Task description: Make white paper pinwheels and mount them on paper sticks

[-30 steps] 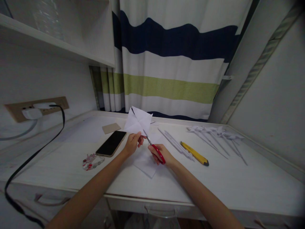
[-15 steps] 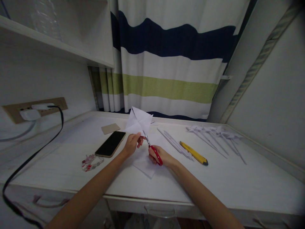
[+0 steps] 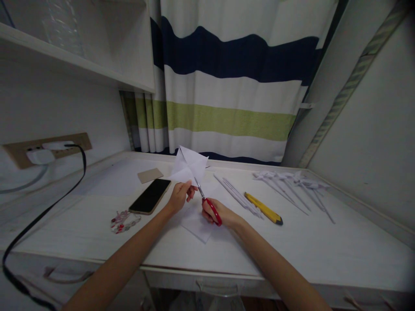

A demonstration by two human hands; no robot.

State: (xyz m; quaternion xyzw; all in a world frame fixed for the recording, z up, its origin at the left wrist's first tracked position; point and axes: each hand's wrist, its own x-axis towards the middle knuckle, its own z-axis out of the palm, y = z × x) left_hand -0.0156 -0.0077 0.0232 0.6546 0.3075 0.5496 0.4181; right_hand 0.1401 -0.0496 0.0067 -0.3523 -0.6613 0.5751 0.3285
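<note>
A white square of paper (image 3: 188,166) with diagonal slits is pinched by its near corner in my left hand (image 3: 180,194), held up above the desk. My right hand (image 3: 218,211) is closed around red-handled scissors (image 3: 212,211), fingers in the loops. The scissor blades point up and away, their tips at the paper's near edge; whether they are biting into it I cannot tell. Beneath my hands, more white paper (image 3: 197,231) lies flat on the desk.
To the left lie a phone (image 3: 151,196), a beige card (image 3: 150,175) and a beaded phone strap (image 3: 125,221). On the right are thin rolled paper sticks (image 3: 238,195), a yellow utility knife (image 3: 263,208) and several paper pinwheels (image 3: 293,179). A black cable (image 3: 48,194) hangs at far left.
Both hands, the paper and the scissors keep almost the same place. Only a very slight shift of the whole view shows.
</note>
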